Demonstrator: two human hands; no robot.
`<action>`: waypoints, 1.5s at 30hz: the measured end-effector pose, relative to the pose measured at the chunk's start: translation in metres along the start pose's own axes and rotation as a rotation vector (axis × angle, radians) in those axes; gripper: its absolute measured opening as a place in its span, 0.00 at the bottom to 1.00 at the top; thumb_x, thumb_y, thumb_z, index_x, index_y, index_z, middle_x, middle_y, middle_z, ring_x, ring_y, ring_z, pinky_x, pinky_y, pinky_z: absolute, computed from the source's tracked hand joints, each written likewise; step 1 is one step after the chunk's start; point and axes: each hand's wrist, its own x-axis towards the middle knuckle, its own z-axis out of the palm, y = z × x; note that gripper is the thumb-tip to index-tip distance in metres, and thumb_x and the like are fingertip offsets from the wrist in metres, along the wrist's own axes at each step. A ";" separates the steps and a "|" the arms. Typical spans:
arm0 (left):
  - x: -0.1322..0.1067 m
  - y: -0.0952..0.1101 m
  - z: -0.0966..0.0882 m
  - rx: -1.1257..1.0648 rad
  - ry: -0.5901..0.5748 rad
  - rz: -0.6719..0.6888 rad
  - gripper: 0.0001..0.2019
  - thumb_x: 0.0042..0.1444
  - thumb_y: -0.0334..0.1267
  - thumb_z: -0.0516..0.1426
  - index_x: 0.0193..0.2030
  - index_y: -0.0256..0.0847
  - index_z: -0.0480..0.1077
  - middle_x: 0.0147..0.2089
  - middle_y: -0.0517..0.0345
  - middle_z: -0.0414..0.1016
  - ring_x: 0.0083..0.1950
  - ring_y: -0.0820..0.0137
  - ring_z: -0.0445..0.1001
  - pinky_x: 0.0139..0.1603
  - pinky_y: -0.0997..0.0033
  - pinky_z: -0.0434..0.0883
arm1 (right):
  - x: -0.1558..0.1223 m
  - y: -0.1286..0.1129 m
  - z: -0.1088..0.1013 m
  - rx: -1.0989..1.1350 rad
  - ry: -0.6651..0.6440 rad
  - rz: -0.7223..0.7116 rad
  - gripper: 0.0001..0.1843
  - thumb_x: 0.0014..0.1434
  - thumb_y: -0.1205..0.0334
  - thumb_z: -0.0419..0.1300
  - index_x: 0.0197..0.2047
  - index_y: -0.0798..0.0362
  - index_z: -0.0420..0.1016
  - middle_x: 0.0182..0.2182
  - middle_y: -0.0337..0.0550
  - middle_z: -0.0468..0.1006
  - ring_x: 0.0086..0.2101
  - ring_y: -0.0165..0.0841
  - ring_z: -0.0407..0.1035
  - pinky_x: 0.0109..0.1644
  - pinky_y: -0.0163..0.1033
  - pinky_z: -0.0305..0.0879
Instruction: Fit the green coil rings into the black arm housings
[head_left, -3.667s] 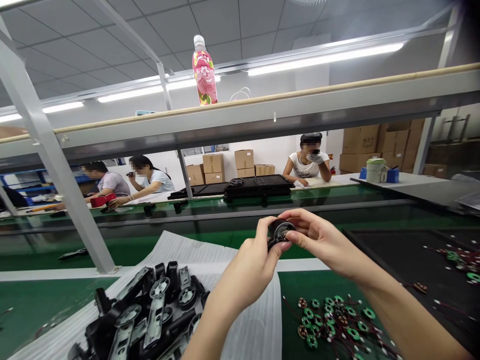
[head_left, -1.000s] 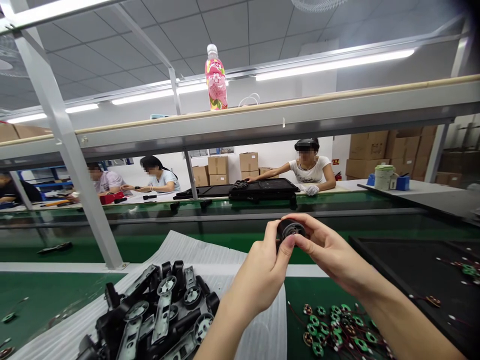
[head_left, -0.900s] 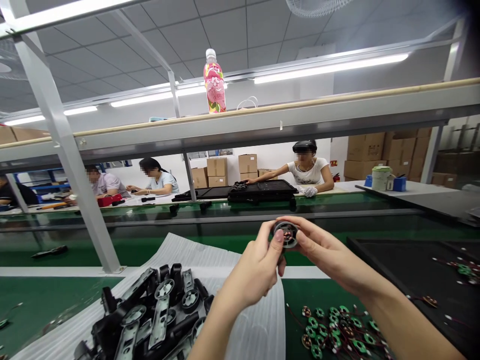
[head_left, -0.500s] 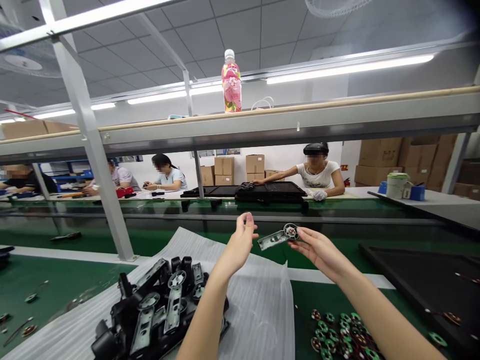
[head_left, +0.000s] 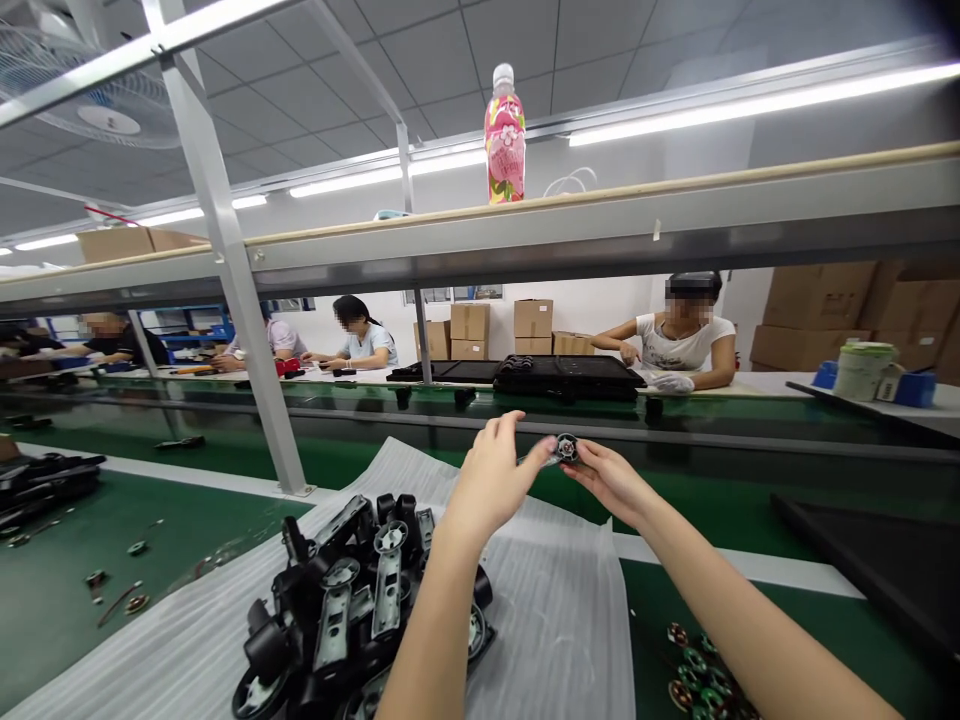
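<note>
1. Right hand (head_left: 611, 480) pinched the small round-headed part (head_left: 564, 448) at its round end, thumb and fingertips closed on it, and we held it raised in front of us, clear of the bench
2. Left hand (head_left: 491, 478) met the part from the other side. Its thumb tip touched the flat end and the index finger stood raised above. We could not tell whether this hand gripped the part or only rested against it
3. We had both forearms stretched forward, the hands just beside one another with the part between them
4. Below the left forearm we saw a pile of black housings (head_left: 352, 610) with grey arms, heaped on a white foam sheet (head_left: 555, 600) that lay on the green bench (head_left: 90, 540)
5. Near the right forearm, at the lower edge of the view, lay a cluster of green wound coils (head_left: 701, 690) with thin wires, and a black tray (head_left: 885, 565) sat further right
6. Beyond the hands ran the green conveyor belt (head_left: 750, 510). Across it we saw other persons at their own bench, one of them (head_left: 686, 335) behind a stack of black trays (head_left: 566, 372)
7. On the overhead shelf (head_left: 675, 205) a pink-labelled bottle (head_left: 505, 135) stood upright
</note>
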 end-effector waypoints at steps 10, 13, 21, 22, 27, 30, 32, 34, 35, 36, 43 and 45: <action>-0.023 0.042 -0.034 0.399 0.009 0.256 0.17 0.60 0.43 0.54 0.56 0.56 0.65 0.47 0.60 0.76 0.45 0.62 0.74 0.42 0.70 0.69 | -0.089 -0.074 0.049 -0.669 0.209 -0.751 0.15 0.61 0.53 0.58 0.50 0.47 0.67 0.45 0.44 0.73 0.41 0.37 0.71 0.43 0.42 0.69; -0.040 0.065 -0.045 0.549 0.063 0.274 0.18 0.59 0.41 0.55 0.57 0.56 0.65 0.44 0.60 0.76 0.41 0.64 0.75 0.36 0.72 0.67 | -0.112 -0.095 0.051 -1.034 0.336 -1.076 0.12 0.61 0.57 0.58 0.48 0.48 0.68 0.45 0.47 0.70 0.38 0.36 0.70 0.40 0.41 0.67; -0.060 0.079 -0.049 0.686 0.131 0.424 0.18 0.58 0.46 0.56 0.56 0.56 0.65 0.32 0.64 0.73 0.29 0.70 0.72 0.25 0.75 0.57 | -0.144 -0.109 0.055 -1.453 0.271 -1.187 0.05 0.66 0.62 0.51 0.41 0.52 0.67 0.31 0.44 0.72 0.32 0.37 0.68 0.36 0.40 0.59; -0.060 0.079 -0.050 0.693 0.128 0.438 0.18 0.58 0.45 0.56 0.56 0.56 0.64 0.32 0.64 0.73 0.28 0.71 0.71 0.24 0.75 0.57 | -0.146 -0.110 0.056 -1.476 0.265 -1.198 0.05 0.66 0.64 0.51 0.40 0.53 0.67 0.30 0.44 0.72 0.31 0.36 0.68 0.36 0.40 0.58; -0.062 0.078 -0.055 0.751 0.094 0.490 0.19 0.57 0.43 0.59 0.55 0.55 0.64 0.29 0.66 0.71 0.27 0.71 0.70 0.24 0.74 0.55 | -0.149 -0.113 0.055 -1.516 0.161 -1.240 0.07 0.65 0.71 0.50 0.36 0.52 0.64 0.28 0.43 0.70 0.30 0.36 0.65 0.34 0.40 0.56; -0.063 0.077 -0.056 0.796 0.082 0.505 0.21 0.54 0.41 0.61 0.55 0.54 0.64 0.29 0.66 0.72 0.27 0.70 0.71 0.23 0.74 0.54 | -0.148 -0.109 0.050 -1.527 0.071 -1.229 0.10 0.64 0.74 0.50 0.32 0.51 0.62 0.30 0.44 0.70 0.31 0.36 0.64 0.36 0.41 0.56; -0.063 0.078 -0.054 0.818 0.071 0.497 0.20 0.53 0.40 0.61 0.54 0.54 0.66 0.29 0.66 0.72 0.27 0.70 0.71 0.23 0.74 0.54 | -0.147 -0.104 0.046 -1.532 0.032 -1.206 0.11 0.63 0.74 0.50 0.31 0.50 0.61 0.31 0.43 0.70 0.31 0.35 0.64 0.36 0.41 0.56; -0.063 0.079 -0.052 0.818 0.054 0.491 0.18 0.54 0.41 0.61 0.52 0.55 0.67 0.29 0.66 0.73 0.27 0.69 0.71 0.23 0.73 0.53 | -0.148 -0.100 0.043 -1.531 0.028 -1.177 0.10 0.64 0.73 0.50 0.32 0.50 0.62 0.30 0.43 0.70 0.30 0.35 0.64 0.35 0.41 0.57; -0.062 0.080 -0.051 0.809 0.045 0.487 0.18 0.55 0.41 0.60 0.52 0.55 0.67 0.29 0.66 0.73 0.27 0.69 0.71 0.23 0.73 0.52 | -0.149 -0.100 0.042 -1.530 0.034 -1.165 0.09 0.64 0.73 0.50 0.33 0.51 0.63 0.30 0.42 0.70 0.30 0.35 0.65 0.35 0.41 0.57; -0.062 0.080 -0.051 0.793 0.037 0.479 0.18 0.55 0.41 0.60 0.53 0.56 0.66 0.29 0.66 0.73 0.27 0.70 0.71 0.23 0.74 0.52 | -0.150 -0.100 0.041 -1.526 0.040 -1.158 0.08 0.64 0.72 0.50 0.35 0.51 0.64 0.31 0.42 0.70 0.30 0.35 0.65 0.36 0.41 0.58; -0.065 0.080 -0.060 0.615 -0.004 0.366 0.18 0.57 0.41 0.59 0.54 0.59 0.66 0.40 0.66 0.77 0.36 0.69 0.74 0.29 0.75 0.61 | -0.158 -0.115 0.039 -1.492 0.111 -1.130 0.26 0.63 0.49 0.54 0.59 0.54 0.58 0.48 0.53 0.68 0.46 0.43 0.66 0.44 0.43 0.65; -0.066 0.078 -0.062 0.581 -0.022 0.353 0.17 0.57 0.43 0.58 0.54 0.58 0.67 0.43 0.65 0.78 0.39 0.68 0.75 0.33 0.74 0.63 | -0.155 -0.114 0.038 -1.519 0.071 -1.113 0.33 0.62 0.46 0.54 0.65 0.52 0.51 0.56 0.54 0.64 0.53 0.45 0.62 0.50 0.45 0.65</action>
